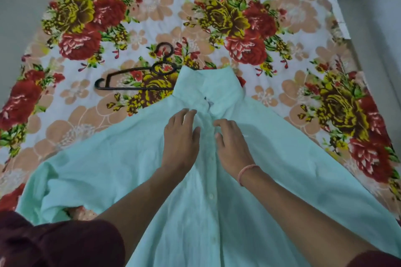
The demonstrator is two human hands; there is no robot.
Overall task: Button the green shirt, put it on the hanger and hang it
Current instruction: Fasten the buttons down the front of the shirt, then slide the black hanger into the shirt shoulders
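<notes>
Pale mint-green cotton button-front shirt (121, 158) spread front-up on floral bedsheet (152, 6) printed with red, yellow and peach flowers, collar pointing away from camera, hem nearest. Sleeves fanned out to both sides. Small white buttons (211, 196) visible along lower placket, apparently fastened; state of upper placket unclear under the hands.

Left hand (181, 138) resting palm-down on shirt just left of placket, below collar, fingers spread and loosely extended, not gripping. Right hand (232, 145) just right of placket, fingers curled with tips on the fabric near the top buttons; whether cloth or button pinched cannot be told. Thin pink band (247, 172) on right wrist. Hands near each other, not touching.

Dark metal wire hanger (138, 76) lying flat on sheet up and left of collar, hook pointing away; right end hidden beneath shirt shoulder. Hanger apart from both hands.

Dark maroon sleeve (54, 243) at lower left corner. Grey floor (19, 6) beside the sheet on both sides.
</notes>
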